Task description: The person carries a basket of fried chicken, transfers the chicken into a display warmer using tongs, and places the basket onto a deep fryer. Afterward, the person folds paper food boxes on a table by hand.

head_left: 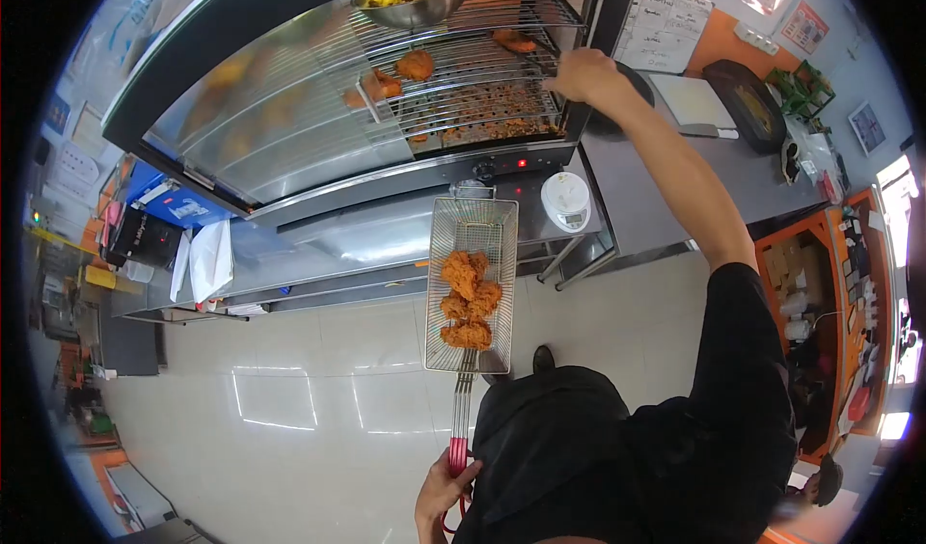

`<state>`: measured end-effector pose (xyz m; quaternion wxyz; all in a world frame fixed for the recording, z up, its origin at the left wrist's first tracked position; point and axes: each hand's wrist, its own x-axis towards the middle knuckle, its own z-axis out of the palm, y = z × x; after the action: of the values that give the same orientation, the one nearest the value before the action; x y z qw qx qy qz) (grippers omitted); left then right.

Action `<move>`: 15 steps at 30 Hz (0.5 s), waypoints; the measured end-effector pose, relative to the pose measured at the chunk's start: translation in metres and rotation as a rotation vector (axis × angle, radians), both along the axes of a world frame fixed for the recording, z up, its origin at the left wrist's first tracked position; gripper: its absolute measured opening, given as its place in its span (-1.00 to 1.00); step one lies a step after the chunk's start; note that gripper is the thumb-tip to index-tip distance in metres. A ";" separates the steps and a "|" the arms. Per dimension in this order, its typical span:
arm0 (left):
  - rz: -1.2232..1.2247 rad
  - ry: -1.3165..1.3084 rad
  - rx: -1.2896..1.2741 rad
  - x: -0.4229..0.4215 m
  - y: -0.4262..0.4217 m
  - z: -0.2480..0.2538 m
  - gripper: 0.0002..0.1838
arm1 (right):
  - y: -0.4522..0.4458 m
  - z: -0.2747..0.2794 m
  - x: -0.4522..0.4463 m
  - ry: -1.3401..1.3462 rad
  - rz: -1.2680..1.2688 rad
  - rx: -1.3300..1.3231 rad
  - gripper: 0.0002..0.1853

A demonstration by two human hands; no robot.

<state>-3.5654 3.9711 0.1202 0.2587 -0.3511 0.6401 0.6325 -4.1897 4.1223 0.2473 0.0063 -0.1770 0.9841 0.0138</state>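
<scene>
Leftward, glossy pale tiled floor (280,351), open room for moving; then left hand (440,492), closed round the red handle (458,454) of a rectangular silver wire-mesh basket (494,232), seemingly held level so its golden-brown crumbed fried pieces (463,274) stay inside, far end near a dark-framed glass-and-metal cabinet (400,179). Rightmost, right hand (585,76) at the cabinet's right opening edge; grip cannot be told.
</scene>
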 end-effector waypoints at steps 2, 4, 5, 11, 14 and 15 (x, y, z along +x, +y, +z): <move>0.009 0.040 -0.008 0.003 0.001 -0.004 -0.61 | 0.014 0.012 -0.001 -0.148 0.039 -0.163 -0.37; 0.010 0.068 -0.014 0.005 0.003 -0.004 -0.62 | 0.032 0.025 -0.004 -0.431 0.078 -0.367 -0.32; 0.004 0.079 -0.019 0.003 0.003 -0.002 -0.62 | 0.037 0.024 -0.004 -0.458 0.060 -0.409 -0.31; -0.034 0.023 -0.018 0.003 -0.005 -0.004 -0.60 | 0.041 0.022 0.003 -0.618 -0.025 -0.600 -0.30; -0.028 -0.002 -0.011 -0.003 -0.006 0.004 -0.61 | 0.038 0.010 0.003 -0.661 -0.028 -0.621 -0.30; -0.023 -0.015 -0.011 -0.004 -0.007 0.006 -0.61 | 0.036 0.008 0.006 -0.622 0.000 -0.593 -0.30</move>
<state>-3.5693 3.9644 0.1263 0.2687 -0.3500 0.6457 0.6232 -4.1834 4.1580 0.2553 0.2516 -0.1669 0.8967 -0.3238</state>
